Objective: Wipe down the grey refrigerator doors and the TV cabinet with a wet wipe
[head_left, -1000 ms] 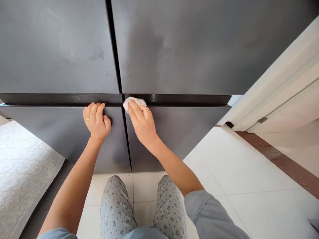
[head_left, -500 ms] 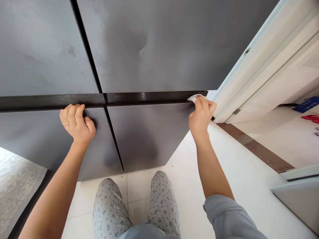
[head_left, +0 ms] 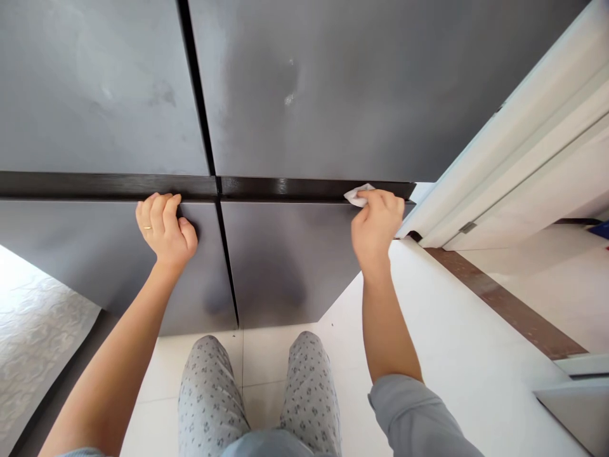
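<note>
A tall dark grey refrigerator (head_left: 333, 89) with four doors fills the view in front of me. My left hand (head_left: 164, 230) curls over the top edge of the lower left door (head_left: 95, 254), fingers hooked into the dark horizontal groove (head_left: 285, 188). My right hand (head_left: 375, 225) pinches a small white cloth (head_left: 358, 194) and presses it into that groove near the right end of the lower right door (head_left: 285, 254). A ring shows on my left hand.
My knees in grey patterned trousers (head_left: 261, 393) are close to the fridge base. White floor tiles (head_left: 451, 330) spread to the right, with a brown threshold strip (head_left: 504, 304) and a white door frame (head_left: 523, 158). A pale textured mat (head_left: 33, 330) lies at left.
My right hand slid the cloth along the groove from the centre seam to the right end, then back a little leftward. My left hand kept its grip on the left door's edge.
</note>
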`<state>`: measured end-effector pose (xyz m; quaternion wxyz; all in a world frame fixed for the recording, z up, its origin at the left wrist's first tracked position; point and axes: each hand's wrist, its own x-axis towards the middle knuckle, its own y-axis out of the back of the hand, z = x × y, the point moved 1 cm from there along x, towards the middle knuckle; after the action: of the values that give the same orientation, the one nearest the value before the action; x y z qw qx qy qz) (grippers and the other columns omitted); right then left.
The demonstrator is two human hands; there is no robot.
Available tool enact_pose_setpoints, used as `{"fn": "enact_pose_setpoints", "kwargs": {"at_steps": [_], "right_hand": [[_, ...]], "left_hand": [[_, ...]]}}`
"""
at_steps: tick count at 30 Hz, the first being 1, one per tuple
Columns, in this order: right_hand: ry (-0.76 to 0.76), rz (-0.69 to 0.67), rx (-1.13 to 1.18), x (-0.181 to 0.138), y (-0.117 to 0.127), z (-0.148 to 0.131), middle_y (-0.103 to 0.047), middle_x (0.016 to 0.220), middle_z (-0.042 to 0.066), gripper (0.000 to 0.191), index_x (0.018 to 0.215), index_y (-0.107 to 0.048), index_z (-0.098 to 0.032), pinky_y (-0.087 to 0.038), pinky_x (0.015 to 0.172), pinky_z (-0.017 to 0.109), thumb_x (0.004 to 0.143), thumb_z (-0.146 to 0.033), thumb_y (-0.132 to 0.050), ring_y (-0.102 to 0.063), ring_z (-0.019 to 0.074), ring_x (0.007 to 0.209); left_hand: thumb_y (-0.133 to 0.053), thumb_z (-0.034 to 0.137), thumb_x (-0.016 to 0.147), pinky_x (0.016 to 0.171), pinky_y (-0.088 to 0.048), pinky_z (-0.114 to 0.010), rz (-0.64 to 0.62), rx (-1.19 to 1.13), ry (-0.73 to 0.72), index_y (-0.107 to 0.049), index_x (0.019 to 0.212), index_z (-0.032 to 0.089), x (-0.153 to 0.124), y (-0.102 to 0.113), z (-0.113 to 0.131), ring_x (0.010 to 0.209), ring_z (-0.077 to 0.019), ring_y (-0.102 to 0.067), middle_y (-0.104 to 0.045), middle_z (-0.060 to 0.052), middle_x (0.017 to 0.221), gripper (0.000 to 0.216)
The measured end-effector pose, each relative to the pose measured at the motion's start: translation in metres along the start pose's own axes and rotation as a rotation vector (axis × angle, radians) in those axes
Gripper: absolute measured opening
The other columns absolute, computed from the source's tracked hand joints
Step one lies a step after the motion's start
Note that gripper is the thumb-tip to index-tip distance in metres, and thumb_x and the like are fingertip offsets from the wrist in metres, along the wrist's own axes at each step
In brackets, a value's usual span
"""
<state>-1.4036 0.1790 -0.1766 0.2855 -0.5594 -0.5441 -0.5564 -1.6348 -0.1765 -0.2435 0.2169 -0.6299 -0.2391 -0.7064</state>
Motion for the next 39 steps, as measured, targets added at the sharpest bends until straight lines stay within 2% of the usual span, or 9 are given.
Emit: {"fn": "enact_pose_setpoints", "kwargs": {"at_steps": [8,13,16,18,20,22,26,34,39], "right_hand": [[0.104,-0.083,0.210,-0.017,-0.026,-0.108,-0.067,0.110,0.012,0.047,0.108,-0.076,-0.022,-0.052,0.096,0.044,0.097,-0.004,-0.034,-0.054,0.0257,0.108],[0.176,-0.133,0.263,-0.018,-0.042,-0.166,-0.067,0.106,0.011,0.048,0.102,-0.077,-0.020,-0.051,0.097,0.043,0.091,0.002,-0.035,-0.055,0.0246,0.102],[0.214,-0.264,0.378,-0.015,-0.047,-0.194,-0.069,0.109,0.010,0.047,0.102,-0.077,-0.020,-0.051,0.099,0.040,0.093,0.001,-0.036,-0.057,0.0231,0.104],[0.224,-0.352,0.591,-0.012,-0.046,-0.205,-0.071,0.114,0.007,0.047,0.107,-0.077,-0.022,-0.051,0.102,0.037,0.097,-0.002,-0.035,-0.060,0.0205,0.109],[0.127,-0.400,0.898,-0.012,-0.043,-0.207,-0.071,0.120,0.005,0.042,0.112,-0.075,-0.023,-0.053,0.101,0.035,0.101,-0.010,-0.037,-0.063,0.0177,0.111],[-0.099,-0.429,1.200,-0.014,-0.041,-0.201,-0.072,0.117,0.005,0.031,0.115,-0.072,-0.024,-0.056,0.093,0.033,0.102,-0.023,-0.045,-0.066,0.0166,0.104],[-0.466,-0.546,1.527,-0.022,-0.039,-0.182,-0.072,0.109,0.003,0.027,0.113,-0.070,-0.027,-0.058,0.079,0.030,0.089,-0.039,-0.065,-0.067,0.0166,0.094],[-0.507,-0.723,1.620,-0.028,-0.031,-0.167,-0.071,0.104,0.003,0.031,0.107,-0.066,-0.025,-0.058,0.074,0.030,0.078,-0.037,-0.067,-0.067,0.0167,0.091],[-0.576,-0.753,1.662,-0.033,-0.024,-0.167,-0.073,0.107,0.004,0.035,0.106,-0.068,-0.024,-0.060,0.077,0.031,0.072,-0.031,-0.073,-0.068,0.0177,0.093]], "left_hand": [[-0.043,0.035,0.091,0.127,-0.028,-0.055,0.002,0.035,0.018,-0.066,0.133,0.014,-0.001,-0.002,0.002,0.135,-0.0336,-0.055,-0.065,-0.020,0.132,0.052],[-0.041,0.037,0.091,0.127,-0.025,-0.055,-0.065,0.021,0.075,-0.067,0.130,0.011,-0.001,-0.003,0.004,0.139,-0.0344,-0.051,-0.063,-0.021,0.134,0.054],[-0.040,0.036,0.092,0.126,-0.027,-0.053,-0.053,0.024,0.043,-0.067,0.130,0.010,0.000,-0.003,0.006,0.138,-0.0339,-0.052,-0.064,-0.021,0.134,0.054],[-0.040,0.034,0.092,0.125,-0.029,-0.051,-0.019,0.034,-0.008,-0.067,0.131,0.010,0.001,-0.002,0.008,0.136,-0.0329,-0.054,-0.065,-0.020,0.132,0.053],[-0.041,0.032,0.092,0.124,-0.029,-0.050,-0.007,0.047,-0.034,-0.068,0.131,0.010,0.002,-0.001,0.009,0.135,-0.0323,-0.055,-0.066,-0.020,0.131,0.052],[-0.039,0.033,0.093,0.124,-0.029,-0.049,-0.025,0.062,-0.029,-0.069,0.131,0.011,0.002,-0.002,0.009,0.135,-0.0319,-0.056,-0.067,-0.019,0.131,0.053],[-0.037,0.034,0.093,0.124,-0.030,-0.048,-0.042,0.092,-0.010,-0.070,0.129,0.012,0.001,-0.004,0.010,0.134,-0.0306,-0.058,-0.069,-0.018,0.129,0.054],[-0.037,0.030,0.095,0.123,-0.033,-0.048,-0.007,0.071,-0.049,-0.070,0.128,0.012,0.007,-0.007,0.010,0.130,-0.0294,-0.060,-0.070,-0.018,0.127,0.050],[-0.035,0.038,0.106,0.127,-0.030,-0.051,-0.094,-0.241,0.042,-0.058,0.142,0.013,0.014,0.028,0.045,0.141,-0.0283,-0.051,-0.062,-0.017,0.140,0.050]]}}
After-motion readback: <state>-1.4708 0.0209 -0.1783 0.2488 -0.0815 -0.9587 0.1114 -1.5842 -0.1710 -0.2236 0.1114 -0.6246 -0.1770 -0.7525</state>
